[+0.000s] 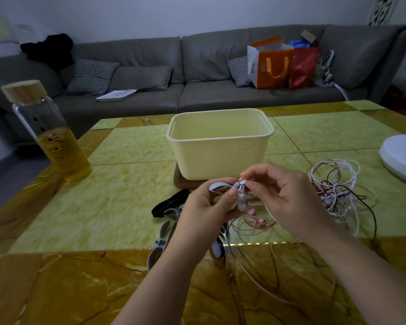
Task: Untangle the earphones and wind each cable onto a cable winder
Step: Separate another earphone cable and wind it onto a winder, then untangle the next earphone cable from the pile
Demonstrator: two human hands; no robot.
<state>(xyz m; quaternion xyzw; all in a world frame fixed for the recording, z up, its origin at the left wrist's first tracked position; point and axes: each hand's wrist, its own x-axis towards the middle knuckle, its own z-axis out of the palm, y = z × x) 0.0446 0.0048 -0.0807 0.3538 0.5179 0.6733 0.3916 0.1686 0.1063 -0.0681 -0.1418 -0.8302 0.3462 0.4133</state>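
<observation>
My left hand [204, 207] grips a grey cable winder [220, 186] above the table, thumb pressed on its middle. My right hand [281, 191] pinches the winder's flap and the pink cable at its top. Pink earphones [256, 218] hang just below the hands, and their pink cable [256, 273] trails down over the table toward me. A tangle of white and dark red earphone cables [338, 186] lies on the table to the right. Spare winders lie under my left wrist: a black one [169, 201] and grey ones [159, 245].
A cream plastic tub [220, 141] stands on a brown tray just behind the hands. A glass bottle [47, 130] of yellow liquid stands at the left table edge. A white fan base [401, 158] sits at the right. A grey sofa [174, 73] lies beyond.
</observation>
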